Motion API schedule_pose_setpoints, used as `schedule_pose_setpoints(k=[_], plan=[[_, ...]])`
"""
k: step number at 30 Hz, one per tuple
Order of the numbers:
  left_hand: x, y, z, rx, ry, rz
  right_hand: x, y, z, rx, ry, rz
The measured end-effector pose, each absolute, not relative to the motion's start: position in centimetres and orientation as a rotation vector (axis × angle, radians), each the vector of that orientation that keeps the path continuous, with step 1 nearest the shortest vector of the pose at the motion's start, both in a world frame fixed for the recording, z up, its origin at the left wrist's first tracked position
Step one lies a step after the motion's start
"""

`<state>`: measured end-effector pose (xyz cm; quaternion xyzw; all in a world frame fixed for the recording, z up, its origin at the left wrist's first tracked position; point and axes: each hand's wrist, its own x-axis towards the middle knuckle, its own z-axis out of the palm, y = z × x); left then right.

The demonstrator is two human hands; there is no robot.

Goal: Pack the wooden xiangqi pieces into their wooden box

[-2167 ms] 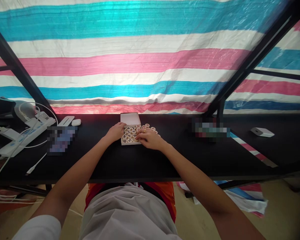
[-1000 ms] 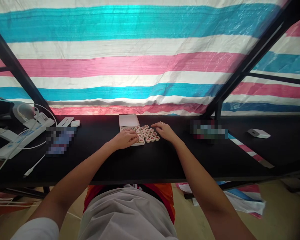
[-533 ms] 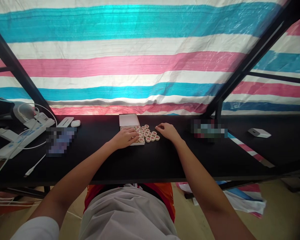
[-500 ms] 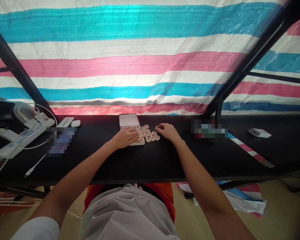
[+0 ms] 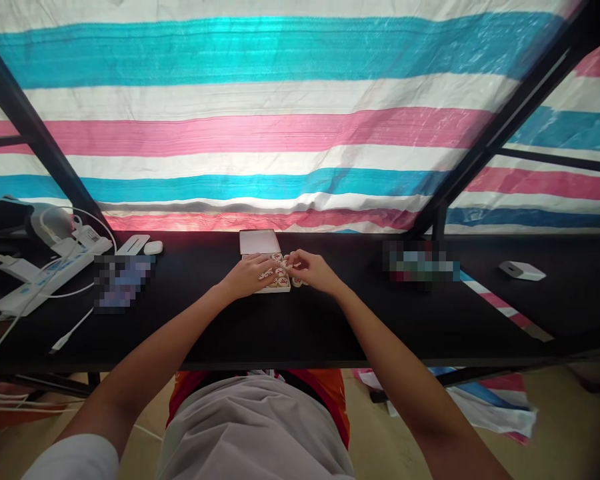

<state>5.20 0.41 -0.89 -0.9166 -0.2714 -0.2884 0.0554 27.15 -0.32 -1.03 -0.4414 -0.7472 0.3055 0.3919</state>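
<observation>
A small white box (image 5: 280, 290) of Chinese chess pieces lies on the black table, its lid (image 5: 259, 242) hinged open at the back. Round cream discs with red characters (image 5: 281, 272) fill the visible part of the box. My left hand (image 5: 246, 275) lies over the box's left side, fingers stretched across the pieces. At the right side of the box, my right hand (image 5: 314, 271) pinches a Chinese chess piece (image 5: 287, 265) between thumb and fingertips; the piece is partly covered. Loose pieces (image 5: 297, 283) lie just right of the box, mostly hidden by that hand.
On the left are a white power strip (image 5: 55, 277) with cables, a blurred phone-like item (image 5: 123, 283) and a white earbud case (image 5: 153, 248). A blurred object (image 5: 420, 263) and a white charger (image 5: 523, 270) stand to the right. Striped tarpaulin (image 5: 280, 133) hangs behind the table.
My right hand has moved left with its piece, from beyond the loose pieces to the box's right side. My left hand has stayed over the box.
</observation>
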Motion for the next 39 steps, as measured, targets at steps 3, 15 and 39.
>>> schedule_pose_setpoints(k=[3,15,39], plan=[[5.2,0.4,-1.0,-2.816,-0.787,-0.85,25.9,-1.1,-1.0,-1.027,-1.875,0.976],[4.4,1.2,-0.7,-2.877,-0.999,-0.79,26.9,-0.5,-0.9,-1.14,-1.933,0.677],[4.3,1.2,-0.4,-3.062,-0.968,-0.686,31.6,2.8,-3.5,-1.534,-2.029,0.423]])
